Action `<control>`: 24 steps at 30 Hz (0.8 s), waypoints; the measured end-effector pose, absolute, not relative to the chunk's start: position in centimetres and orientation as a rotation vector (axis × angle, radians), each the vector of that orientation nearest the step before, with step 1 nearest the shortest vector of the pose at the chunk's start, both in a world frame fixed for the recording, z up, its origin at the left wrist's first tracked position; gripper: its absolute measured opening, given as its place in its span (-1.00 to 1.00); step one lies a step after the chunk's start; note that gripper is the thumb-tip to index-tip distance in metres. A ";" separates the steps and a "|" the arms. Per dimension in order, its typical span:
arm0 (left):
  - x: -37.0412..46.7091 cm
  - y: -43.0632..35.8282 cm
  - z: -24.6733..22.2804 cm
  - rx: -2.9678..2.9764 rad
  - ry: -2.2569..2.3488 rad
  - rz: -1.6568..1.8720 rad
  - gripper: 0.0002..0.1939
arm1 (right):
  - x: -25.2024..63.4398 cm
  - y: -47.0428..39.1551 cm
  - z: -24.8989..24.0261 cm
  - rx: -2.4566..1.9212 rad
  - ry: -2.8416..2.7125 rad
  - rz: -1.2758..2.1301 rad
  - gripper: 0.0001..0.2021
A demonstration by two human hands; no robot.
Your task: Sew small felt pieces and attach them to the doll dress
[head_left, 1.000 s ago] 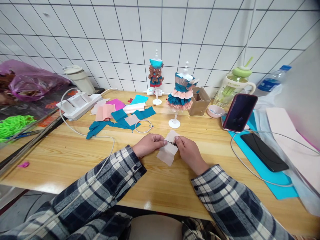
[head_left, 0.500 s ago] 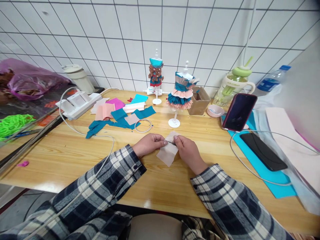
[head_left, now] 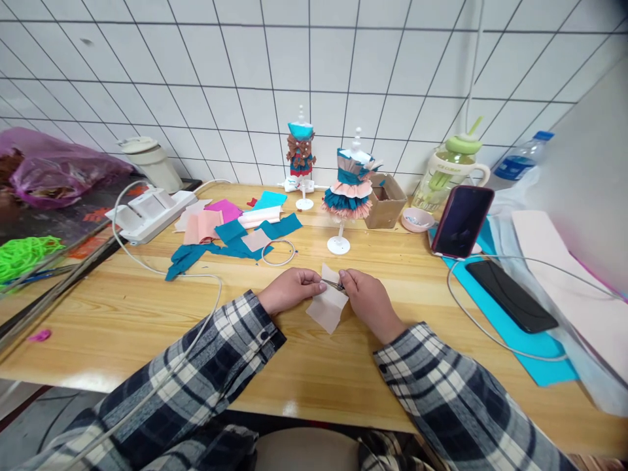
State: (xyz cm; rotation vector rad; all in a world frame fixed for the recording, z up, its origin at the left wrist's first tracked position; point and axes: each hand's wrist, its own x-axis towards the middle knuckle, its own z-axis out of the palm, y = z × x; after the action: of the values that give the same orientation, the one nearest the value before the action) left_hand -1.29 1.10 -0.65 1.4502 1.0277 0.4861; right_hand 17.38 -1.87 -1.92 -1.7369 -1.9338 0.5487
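A pale pink piece of paper (head_left: pixel 328 307) is pinched at its left edge by my left hand (head_left: pixel 290 290), thumb against fingers. My right hand (head_left: pixel 367 299) is closed on a small dark metal tool (head_left: pixel 334 284), which looks like scissors or tweezers and lies across the paper towards my left thumb. Behind my hands stand a small dress form in a ruffled teal and pink dress (head_left: pixel 347 196) and a second form with brown bows (head_left: pixel 301 154). A thin ring (head_left: pixel 279 252) lies beside teal scraps (head_left: pixel 235 241).
On the left are a power strip (head_left: pixel 156 216), a white cup (head_left: pixel 152 163) and green cord (head_left: pixel 30 256). On the right are a cardboard box (head_left: pixel 386 201), a pink bowl (head_left: pixel 417 220), an upright phone (head_left: pixel 462 221), a flat phone (head_left: pixel 511 296) and a looping cable.
The camera view has shifted slightly, so the background sits a little lower and to the left. The tool's blades look more spread across the paper, with both hands nearly in place.
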 end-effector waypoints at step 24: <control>-9.1 6.6 0.4 1.975 1.793 1.024 -0.58 | 19.2 -0.9 -2.2 -1.667 -1.773 0.754 -0.62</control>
State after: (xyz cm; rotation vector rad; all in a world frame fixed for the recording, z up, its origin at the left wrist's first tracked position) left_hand -9.06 6.64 0.44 1.9754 1.7926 1.0243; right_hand 19.19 -0.88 -2.19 -1.6672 -1.7728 0.7545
